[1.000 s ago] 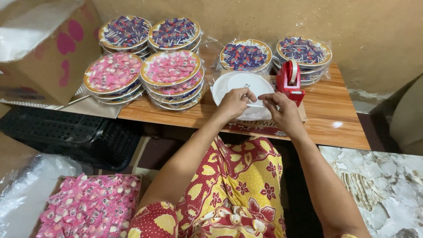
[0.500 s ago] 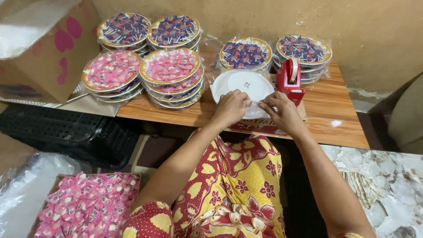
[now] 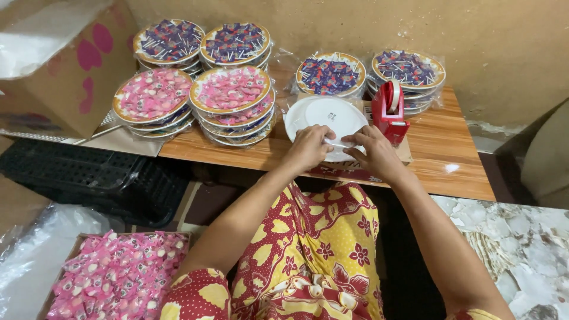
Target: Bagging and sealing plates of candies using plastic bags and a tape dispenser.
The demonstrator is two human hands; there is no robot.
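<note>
A white round plate [image 3: 323,112] wrapped in clear plastic lies face down on the wooden table [image 3: 444,160]. My left hand [image 3: 308,146] presses on its near edge with fingers curled. My right hand [image 3: 370,148] rests beside it, fingertips on the plate's near right edge; the two hands almost touch. A strip of clear tape seems to run between the fingers, but it is hard to make out. A red tape dispenser [image 3: 389,109] stands just right of the plate.
Stacks of wrapped plates with pink sweets [image 3: 231,89] and purple sweets [image 3: 234,42] fill the table's left and back. A cardboard box [image 3: 65,77] sits far left, a black crate [image 3: 89,178] below it, a tray of pink sweets [image 3: 118,275] by my knee.
Both hands have drawn closer together over the plate's near edge. My right hand slid left and down onto the plate.
</note>
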